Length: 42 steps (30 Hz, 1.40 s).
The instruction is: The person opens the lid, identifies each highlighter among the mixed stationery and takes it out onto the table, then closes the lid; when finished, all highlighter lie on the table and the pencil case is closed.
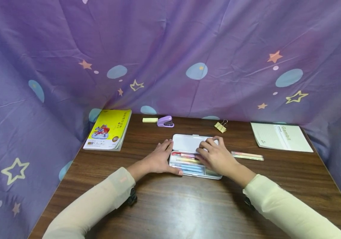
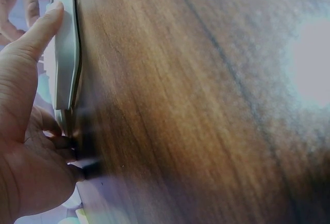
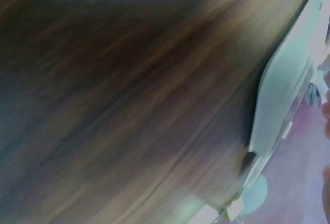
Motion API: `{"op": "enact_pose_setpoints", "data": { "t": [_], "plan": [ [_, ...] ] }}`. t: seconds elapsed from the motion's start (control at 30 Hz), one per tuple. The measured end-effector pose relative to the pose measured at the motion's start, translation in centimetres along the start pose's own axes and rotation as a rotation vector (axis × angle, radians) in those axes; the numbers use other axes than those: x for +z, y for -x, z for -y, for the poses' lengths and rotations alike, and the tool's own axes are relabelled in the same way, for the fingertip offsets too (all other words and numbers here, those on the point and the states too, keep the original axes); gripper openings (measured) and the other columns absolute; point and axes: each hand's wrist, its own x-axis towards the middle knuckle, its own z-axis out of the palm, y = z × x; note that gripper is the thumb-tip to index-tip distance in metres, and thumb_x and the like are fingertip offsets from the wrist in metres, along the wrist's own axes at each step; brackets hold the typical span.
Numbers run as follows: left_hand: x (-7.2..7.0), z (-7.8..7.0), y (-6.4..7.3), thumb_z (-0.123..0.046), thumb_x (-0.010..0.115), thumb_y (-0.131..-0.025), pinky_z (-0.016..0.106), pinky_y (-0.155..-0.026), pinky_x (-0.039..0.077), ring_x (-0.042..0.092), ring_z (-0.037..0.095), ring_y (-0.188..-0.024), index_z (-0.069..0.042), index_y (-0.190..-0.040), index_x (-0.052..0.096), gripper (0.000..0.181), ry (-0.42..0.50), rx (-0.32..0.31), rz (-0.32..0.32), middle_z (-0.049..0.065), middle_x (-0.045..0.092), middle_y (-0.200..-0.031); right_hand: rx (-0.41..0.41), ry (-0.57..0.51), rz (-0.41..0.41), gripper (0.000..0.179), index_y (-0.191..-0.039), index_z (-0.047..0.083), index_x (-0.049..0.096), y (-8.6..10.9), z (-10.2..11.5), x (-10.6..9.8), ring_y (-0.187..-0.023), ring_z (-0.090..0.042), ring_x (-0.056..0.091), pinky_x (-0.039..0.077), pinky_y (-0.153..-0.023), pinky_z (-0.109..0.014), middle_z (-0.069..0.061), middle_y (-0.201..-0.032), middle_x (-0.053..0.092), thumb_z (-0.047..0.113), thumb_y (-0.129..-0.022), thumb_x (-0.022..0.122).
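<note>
A white pencil case [image 1: 185, 142] lies on the table with its lid folded back. Inside its tray are several pens [image 1: 188, 167], among them blue ones and a red-capped one. My left hand [image 1: 160, 157] holds the case's left end, its thumb along the front wall and its fingers at the back. Over the right part of the case is my right hand [image 1: 216, 156], fingers bent down toward the tray and lid hinge. Its palm side is hidden, so I cannot tell whether it pinches a pen. The right wrist view shows the case's side wall [image 3: 286, 79].
Beyond the right hand lies a slim clear pack [image 1: 248, 156]. Along the back are a yellow book [image 1: 110, 127], a sticky-note pad [image 1: 150, 120], a purple stapler [image 1: 165, 121], a binder clip [image 1: 220, 126] and a notebook [image 1: 281, 136]. Purple cloth [image 1: 164, 59] encloses the table.
</note>
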Motion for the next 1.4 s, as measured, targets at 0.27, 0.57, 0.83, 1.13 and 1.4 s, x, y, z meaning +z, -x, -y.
{"op": "enact_pose_setpoints", "data": {
  "t": [0.27, 0.57, 0.83, 1.13, 1.4],
  "plan": [
    [0.1, 0.1, 0.0, -0.082, 0.083, -0.08, 0.052, -0.143, 0.009, 0.004, 0.038, -0.174, -0.005, -0.178, 0.005, 0.146, 0.006, -0.008, 0.007, 0.016, 0.004, -0.188, 0.006, -0.018, 0.129, 0.014, -0.101, 0.016, 0.08, -0.9, 1.2, 0.6, -0.097, -0.025, 0.06, 0.05, -0.097, -0.06, 0.0, -0.1, 0.068, 0.03, -0.1, 0.082],
    [0.0, 0.1, -0.1, -0.081, 0.083, -0.081, 0.052, -0.143, 0.009, 0.005, 0.038, -0.175, -0.003, -0.177, 0.006, 0.146, -0.006, 0.005, -0.006, 0.018, 0.006, -0.187, 0.149, -0.09, 0.223, 0.012, -0.103, 0.018, 0.075, -1.2, 1.8, 0.4, -0.101, -0.025, 0.059, 0.052, -0.092, -0.057, 0.001, -0.103, 0.065, 0.03, -0.102, 0.079],
    [-0.1, 0.0, -0.1, -0.08, 0.083, -0.081, 0.052, -0.143, 0.008, 0.006, 0.036, -0.175, -0.001, -0.177, 0.008, 0.145, -0.012, 0.011, -0.009, 0.019, 0.007, -0.187, 0.207, -0.13, 0.288, 0.014, -0.112, 0.016, 0.072, -1.5, 2.6, 0.4, -0.105, -0.026, 0.063, 0.054, -0.089, -0.054, -0.002, -0.11, 0.068, 0.022, -0.101, 0.079],
    [-0.1, -0.1, 0.0, -0.081, 0.082, -0.081, 0.05, -0.143, 0.008, 0.004, 0.036, -0.175, -0.003, -0.177, 0.005, 0.146, -0.01, 0.001, 0.003, 0.018, 0.005, -0.188, 0.226, -0.103, 0.314, 0.012, -0.11, 0.015, 0.08, -1.7, 2.5, 0.0, -0.102, -0.026, 0.062, 0.053, -0.089, -0.055, -0.002, -0.105, 0.069, 0.026, -0.105, 0.077],
    [0.0, 0.1, -0.1, -0.081, 0.083, -0.081, 0.051, -0.143, 0.008, 0.004, 0.036, -0.175, -0.004, -0.178, 0.005, 0.146, -0.01, 0.0, 0.002, 0.017, 0.005, -0.188, 0.203, -0.077, 0.256, 0.01, -0.1, 0.016, 0.078, -1.7, 2.4, 0.0, -0.097, -0.025, 0.058, 0.051, -0.088, -0.055, 0.0, -0.098, 0.065, 0.026, -0.103, 0.08]
  ]
}}
